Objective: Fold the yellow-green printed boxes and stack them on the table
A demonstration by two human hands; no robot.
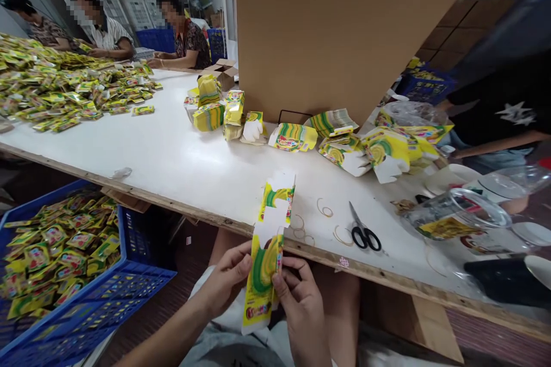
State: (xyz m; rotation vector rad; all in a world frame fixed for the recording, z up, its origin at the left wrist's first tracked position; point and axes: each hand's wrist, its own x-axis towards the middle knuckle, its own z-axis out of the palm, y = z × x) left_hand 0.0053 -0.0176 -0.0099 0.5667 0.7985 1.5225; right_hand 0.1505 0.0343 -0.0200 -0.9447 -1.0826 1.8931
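Over my lap, at the table's front edge, I hold a yellow and green printed carton with white flaps at its top. My left hand pinches its left edge between thumb and fingers. On the opposite side, my right hand grips the right edge with the thumb in front. Just beyond it, another carton of the same print lies on the white table, its white flaps spread out. The held carton partly overlaps this one, so its lower end is hidden.
Black-handled scissors and several rubber bands lie to the right. Bundles of flat cartons line the back, before a large cardboard sheet. A blue crate of small packets stands lower left; a packet heap covers the far left. Several people sit beyond.
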